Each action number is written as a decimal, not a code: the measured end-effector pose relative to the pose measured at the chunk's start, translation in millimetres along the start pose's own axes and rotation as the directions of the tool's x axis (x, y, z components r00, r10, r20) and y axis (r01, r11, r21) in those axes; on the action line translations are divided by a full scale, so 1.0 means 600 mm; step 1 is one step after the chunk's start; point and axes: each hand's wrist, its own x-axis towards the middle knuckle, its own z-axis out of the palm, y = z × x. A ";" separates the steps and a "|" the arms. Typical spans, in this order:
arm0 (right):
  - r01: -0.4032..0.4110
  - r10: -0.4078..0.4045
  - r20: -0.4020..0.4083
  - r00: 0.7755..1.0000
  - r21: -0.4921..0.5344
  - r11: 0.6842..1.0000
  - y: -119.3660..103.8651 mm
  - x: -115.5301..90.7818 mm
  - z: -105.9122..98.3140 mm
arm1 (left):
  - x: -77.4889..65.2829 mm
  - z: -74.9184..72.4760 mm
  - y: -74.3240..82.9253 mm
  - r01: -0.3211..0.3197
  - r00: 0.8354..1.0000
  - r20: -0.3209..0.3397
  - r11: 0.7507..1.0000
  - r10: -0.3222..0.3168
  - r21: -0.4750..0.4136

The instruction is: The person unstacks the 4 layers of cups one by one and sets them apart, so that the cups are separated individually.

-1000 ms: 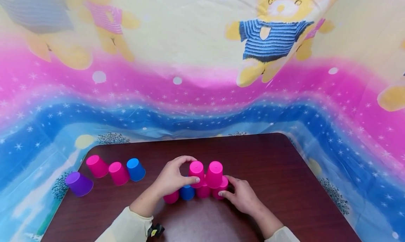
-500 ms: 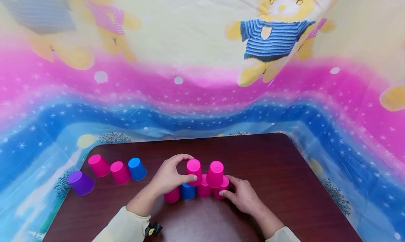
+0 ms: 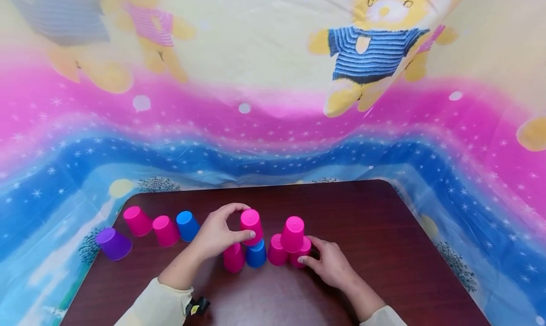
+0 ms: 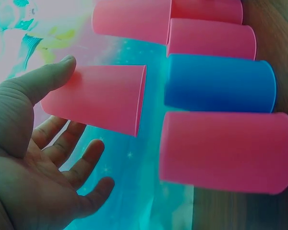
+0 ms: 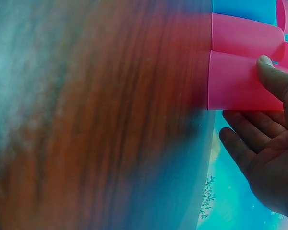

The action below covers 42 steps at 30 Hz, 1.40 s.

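My left hand [image 3: 213, 238] pinches an upside-down pink cup [image 3: 250, 226] between thumb and fingers. In the left wrist view, a gap separates this held cup [image 4: 98, 98] from the lower row. Beneath it stand an upside-down pink cup [image 3: 233, 259] and a blue cup [image 3: 256, 255]. Further right in that row are a pink cup [image 3: 276, 252] and the end pink cup [image 3: 297, 260], bridged by an upper pink cup [image 3: 293, 233]. Thumb and fingers of my right hand [image 3: 334, 265] hold the end cup from its right side; some fingertips are hidden behind it.
On the table's left side stand a purple cup [image 3: 114, 244], two pink cups, one far [image 3: 138, 221] and one nearer [image 3: 165, 231], and a blue cup [image 3: 187, 226]. A patterned cloth [image 3: 277, 141] hangs behind the brown table [image 3: 375, 221].
My left hand has carried its pink cup leftward, away from the upper pink cup, to above the left pink and blue cups. The right hand keeps its place at the end cup.
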 end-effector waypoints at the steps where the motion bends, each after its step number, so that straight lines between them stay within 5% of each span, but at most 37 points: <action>1: -0.005 0.005 0.002 1.000 0.002 1.000 0.000 0.000 0.000 | -0.001 -0.003 -0.001 0.004 1.000 -0.001 1.000 -0.004 0.002; 19: -0.015 0.015 0.017 1.000 0.013 1.000 0.001 -0.001 0.001 | -0.025 -0.080 -0.050 0.008 0.996 -0.086 0.999 -0.005 0.034; 27: -0.002 0.002 0.002 1.000 0.002 1.000 0.000 -0.001 0.000 | -0.044 -0.113 -0.069 0.083 0.990 -0.118 0.996 -0.078 0.039; 42: -0.012 0.012 0.017 1.000 0.001 1.000 0.000 0.001 -0.001 | -0.080 -0.178 -0.103 0.117 0.972 -0.209 0.992 -0.104 0.047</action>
